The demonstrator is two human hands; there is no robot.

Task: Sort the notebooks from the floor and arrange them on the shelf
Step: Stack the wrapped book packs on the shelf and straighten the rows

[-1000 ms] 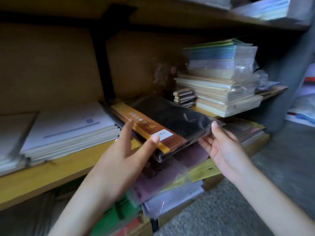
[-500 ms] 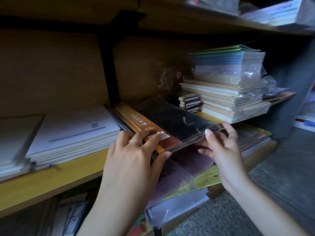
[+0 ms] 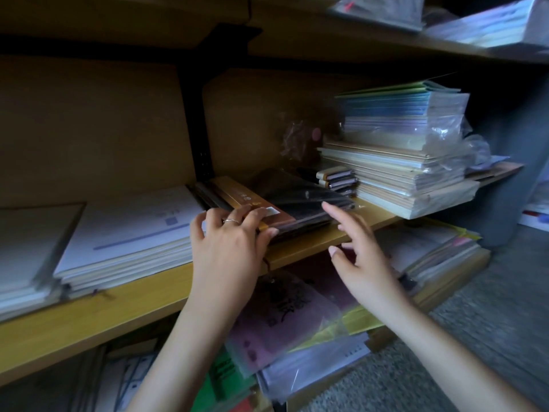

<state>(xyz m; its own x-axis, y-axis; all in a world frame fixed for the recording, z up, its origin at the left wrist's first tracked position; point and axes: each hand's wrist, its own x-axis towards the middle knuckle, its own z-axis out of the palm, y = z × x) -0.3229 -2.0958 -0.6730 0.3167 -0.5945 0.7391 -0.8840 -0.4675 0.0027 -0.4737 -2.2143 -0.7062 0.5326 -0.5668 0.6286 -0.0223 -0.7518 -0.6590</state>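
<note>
You're setting the dark, plastic-wrapped notebook pack (image 3: pixel 306 203) flat on the yellow wooden shelf (image 3: pixel 124 301), left hand (image 3: pixel 228 248) pressing flat-fingered on its orange spine, right hand (image 3: pixel 361 257) spread just clear; next, nudge it square, then release.

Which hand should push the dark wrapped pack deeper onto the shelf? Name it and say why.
Left. The left hand rests on the dark wrapped pack, fingers on top, thumb against its front edge, so it can likely push at once. The right hand is open beside the pack, gripping nothing.
</note>
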